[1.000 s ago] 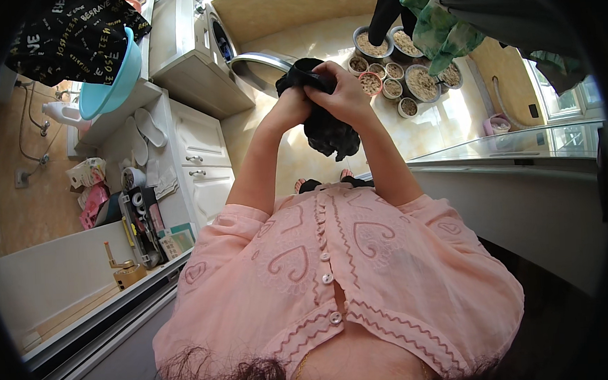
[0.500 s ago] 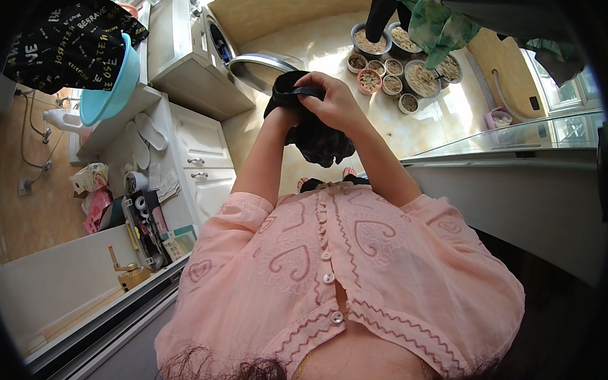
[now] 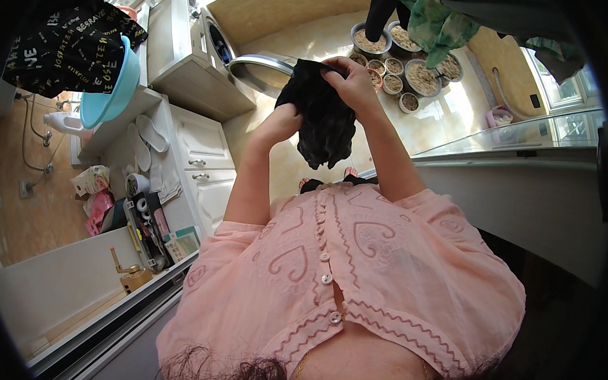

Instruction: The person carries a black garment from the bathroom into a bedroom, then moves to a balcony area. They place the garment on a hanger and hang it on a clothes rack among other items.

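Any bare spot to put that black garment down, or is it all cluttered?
Both hands, left hand and right hand, grip the black garment. Free: the washing machine top, and sunlit floor between the plant pots and the glass ledge. Crowded: the white cabinet top with slippers, the pot cluster, and hanging clothes overhead.

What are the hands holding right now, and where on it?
Both the left hand and right hand grip a black cloth along its top edge; it hangs below.

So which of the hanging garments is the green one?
The green garment hangs at top right, over the pots. The one beside it is black, and the held cloth is black too.
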Action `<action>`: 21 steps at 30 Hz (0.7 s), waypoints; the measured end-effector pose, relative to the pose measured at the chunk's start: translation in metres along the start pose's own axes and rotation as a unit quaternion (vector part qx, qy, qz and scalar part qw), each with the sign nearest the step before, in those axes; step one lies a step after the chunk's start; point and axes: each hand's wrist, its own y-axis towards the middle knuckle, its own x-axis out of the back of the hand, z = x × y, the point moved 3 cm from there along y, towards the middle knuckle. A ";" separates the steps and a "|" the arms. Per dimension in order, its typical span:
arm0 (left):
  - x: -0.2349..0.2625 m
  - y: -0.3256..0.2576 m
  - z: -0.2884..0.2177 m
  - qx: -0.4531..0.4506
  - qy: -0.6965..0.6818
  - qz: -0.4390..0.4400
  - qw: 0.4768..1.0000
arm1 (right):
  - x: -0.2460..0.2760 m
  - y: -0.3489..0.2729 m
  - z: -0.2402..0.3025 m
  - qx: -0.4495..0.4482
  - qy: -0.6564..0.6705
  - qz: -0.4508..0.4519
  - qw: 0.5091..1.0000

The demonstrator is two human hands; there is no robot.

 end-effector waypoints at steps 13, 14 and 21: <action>0.015 -0.069 -0.069 -0.123 -0.297 -0.221 0.921 | -0.017 0.004 0.036 -0.070 0.126 0.053 0.988; 0.013 -0.065 -0.071 -0.102 -0.171 -0.227 0.953 | -0.016 0.004 0.038 -0.072 0.125 0.049 0.988; 0.029 -0.064 -0.072 0.004 0.107 -0.164 0.981 | 0.007 0.009 0.040 -0.026 0.023 0.108 0.994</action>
